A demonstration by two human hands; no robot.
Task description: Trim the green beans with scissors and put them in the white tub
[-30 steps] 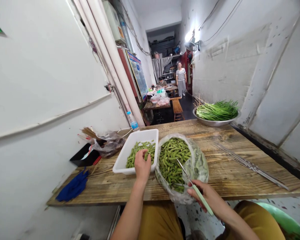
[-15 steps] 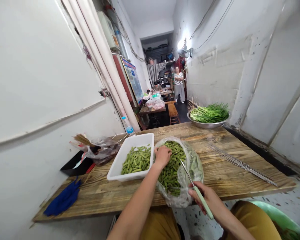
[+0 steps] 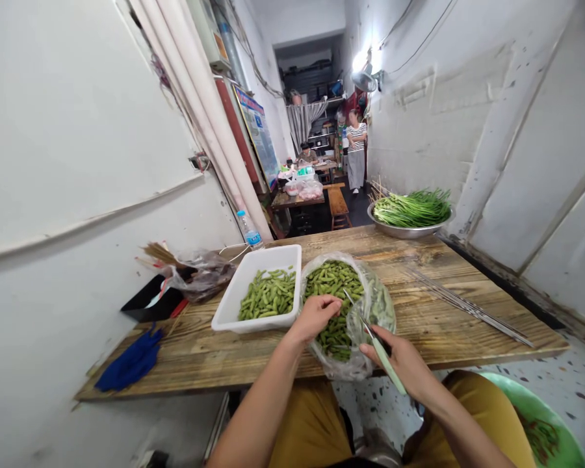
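Note:
A clear plastic bag [image 3: 387, 312], rolled open and full of green edamame pods [image 3: 334, 276], stands at the table's front edge. My left hand [image 3: 316, 318] is above the pods, thumb and fingertips pinched together; whatever they hold is too small to make out. In my right hand [image 3: 402, 361] is a pair of scissors [image 3: 387, 367] with pale green handles, the blades pointing over the bag towards my left fingers. Left of the bag, and close against it, sits a white plastic tub [image 3: 224, 315] with more edamame pods [image 3: 268, 296] in it.
Metal skewers [image 3: 472, 309] lie to the right on the wooden table [image 3: 214, 367]. A steel bowl of green stalks [image 3: 412, 211] stands behind them. At left are a blue cloth [image 3: 129, 364], black box [image 3: 149, 299] and water bottle [image 3: 250, 231]. A green basin [image 3: 541, 422] is on the floor.
My left hand has drawn back from deep in the pods towards me, its fingertips now pinched near the scissors' blades. The view has tilted slightly.

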